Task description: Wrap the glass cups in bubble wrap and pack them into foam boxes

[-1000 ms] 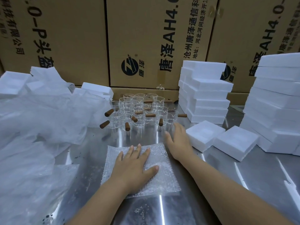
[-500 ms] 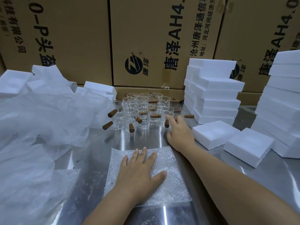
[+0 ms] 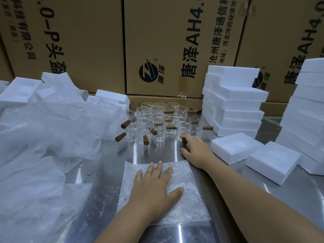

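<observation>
The left hand (image 3: 154,192), fingers (image 3: 158,171) straight, is pressing the clear, dimpled bubble wrap (image 3: 190,204) lying beneath them. The right hand (image 3: 197,152) is curling its fingers (image 3: 188,137) round the brown handle of a clear glass cup (image 3: 183,129) just beyond them.

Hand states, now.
Left hand: open, flat on the bubble wrap.
Right hand: fingers curled at a cup; grip cannot be told.
</observation>
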